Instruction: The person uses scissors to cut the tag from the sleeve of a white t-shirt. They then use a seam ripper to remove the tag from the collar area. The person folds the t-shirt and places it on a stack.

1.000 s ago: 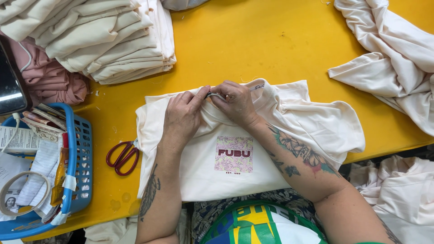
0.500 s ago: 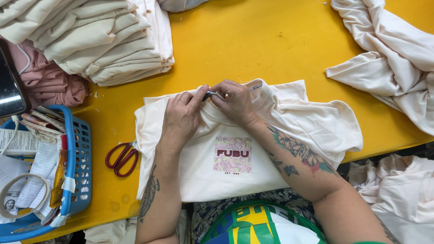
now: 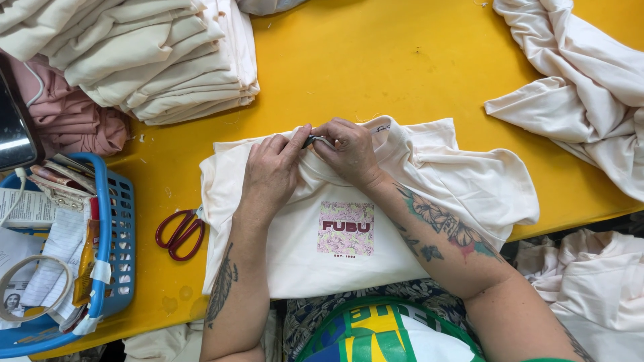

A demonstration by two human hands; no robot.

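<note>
A cream T-shirt (image 3: 463,181) with a small square print on its chest lies flat on the yellow table (image 3: 376,74), collar away from me. My left hand (image 3: 272,174) rests on the shirt near the collar and pinches the fabric. My right hand (image 3: 349,151) holds a small metal thread snipper (image 3: 315,141) at the collar seam, its tip between the two hands. Both forearms lie across the shirt.
Red-handled scissors (image 3: 180,232) lie left of the shirt. A blue basket (image 3: 117,241) with papers and tape sits at the left edge. Folded cream shirts (image 3: 147,60) are stacked at the back left, pink ones (image 3: 74,117) beside them. Loose cream garments (image 3: 577,87) lie right.
Both hands stay at the collar with only slight finger movement. The shirt has not shifted.
</note>
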